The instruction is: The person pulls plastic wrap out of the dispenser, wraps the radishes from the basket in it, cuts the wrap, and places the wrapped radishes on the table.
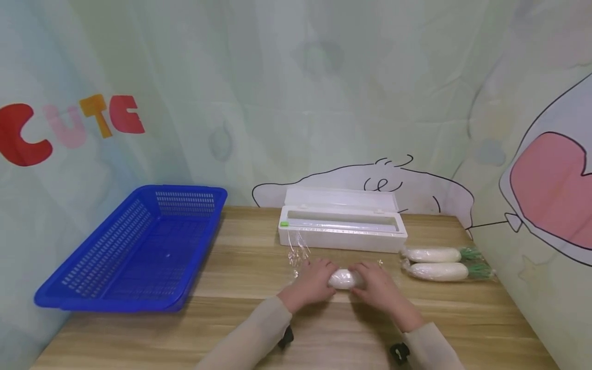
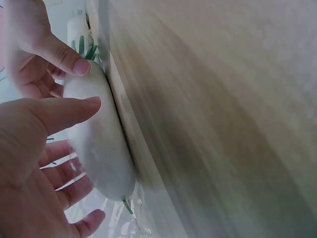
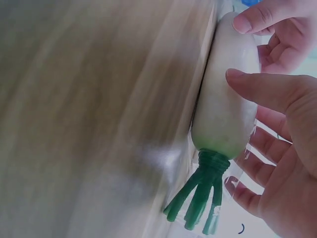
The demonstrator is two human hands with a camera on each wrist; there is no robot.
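Note:
A white radish (image 1: 343,279) lies crosswise on the table between both hands, over a sheet of clear cling film. My left hand (image 1: 312,280) grips its left part, thumb on the near side and fingers round the far side. Toward the other end, my right hand (image 1: 379,285) holds it the same way. In the right wrist view the radish's green leaf stalks (image 3: 203,193) stick out past that hand. The left wrist view shows the thin green root tip (image 2: 128,206) with crinkled film (image 2: 126,225) near it.
Behind the hands stands a white cling film dispenser (image 1: 342,239), lid raised, with a green slider (image 1: 284,224). Two film-wrapped radishes (image 1: 439,271) lie at the right. A blue plastic basket (image 1: 185,293) stands at the left. A printed curtain (image 1: 277,103) hangs behind the wooden table (image 1: 231,329).

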